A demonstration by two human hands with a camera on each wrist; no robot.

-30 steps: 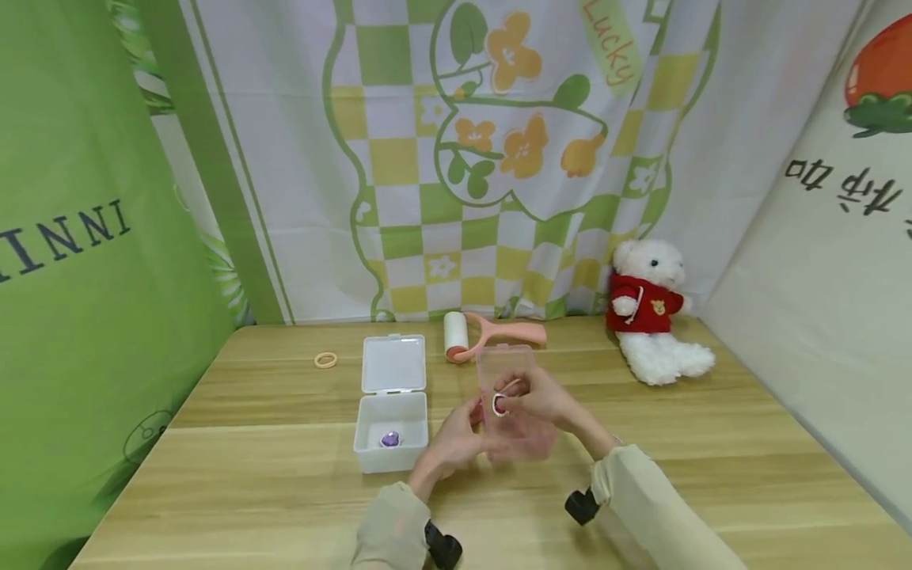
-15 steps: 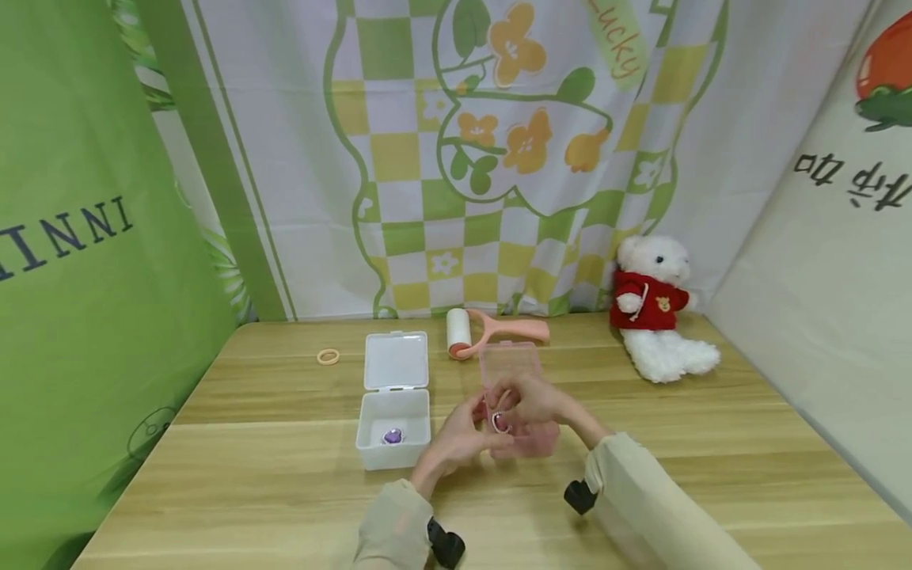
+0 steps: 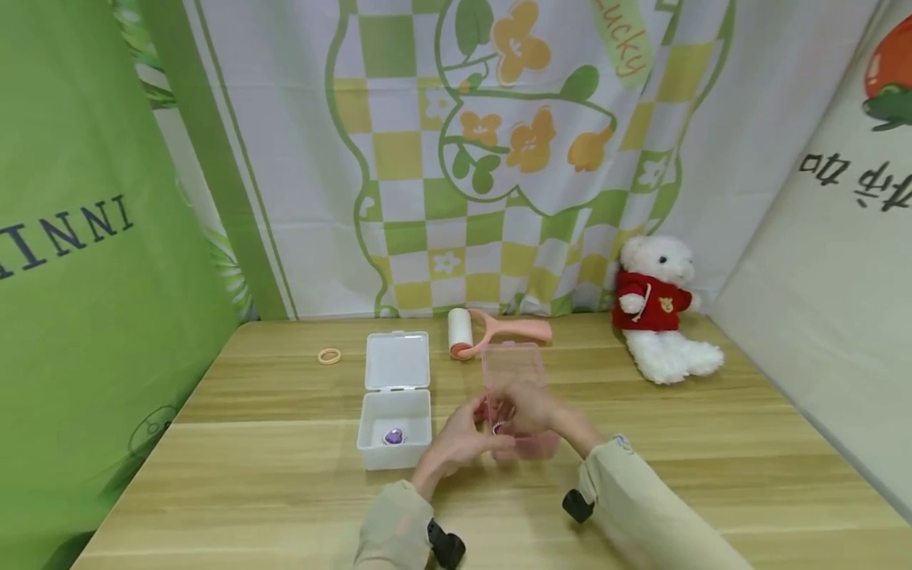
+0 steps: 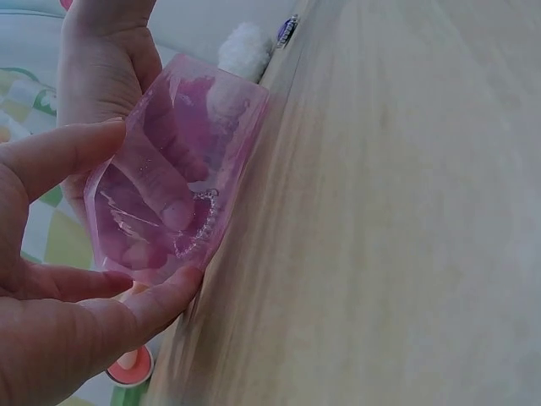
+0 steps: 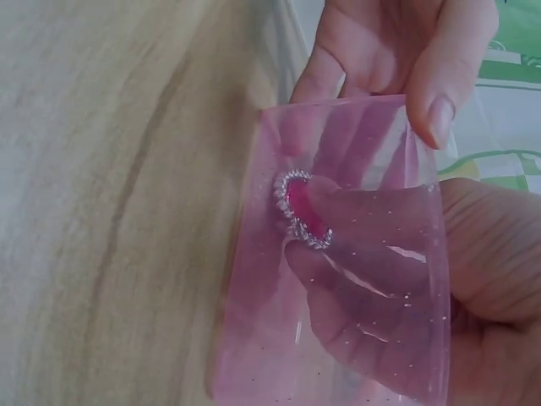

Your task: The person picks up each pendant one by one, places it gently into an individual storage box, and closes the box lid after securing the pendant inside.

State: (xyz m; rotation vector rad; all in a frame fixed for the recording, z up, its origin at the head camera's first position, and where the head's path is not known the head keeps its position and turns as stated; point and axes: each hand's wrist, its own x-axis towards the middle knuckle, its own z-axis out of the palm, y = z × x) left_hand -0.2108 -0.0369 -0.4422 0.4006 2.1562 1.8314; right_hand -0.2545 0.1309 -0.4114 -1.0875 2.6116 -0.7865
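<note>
My left hand (image 3: pixel 461 435) grips the left side of an open translucent pink box (image 4: pixel 241 97), thumb at the near side and fingers around the side wall. My right hand (image 3: pixel 527 408) reaches down inside the box. Through the pink wall in the right wrist view, its fingertips pinch a pink-red gem ornament (image 5: pixel 306 207) edged with small clear stones, close to the box floor. The head view shows only a sliver of the ornament below the right hand. The box's lid (image 3: pixel 513 364) stands flipped back behind it.
An open white box (image 3: pixel 393 459) at left holds a purple gem ornament (image 3: pixel 393 436). Behind are a lint roller (image 3: pixel 461 332) and a small orange ring (image 3: pixel 329 356). A white teddy bear (image 3: pixel 657 309) sits back right. Another purple gem piece (image 3: pixel 622 442) peeks out beside the right sleeve.
The right hand has lowered the pink-red gem ornament from above the pink box's opening into the box. The left hand keeps its grip on the box. The head view has shifted slightly.
</note>
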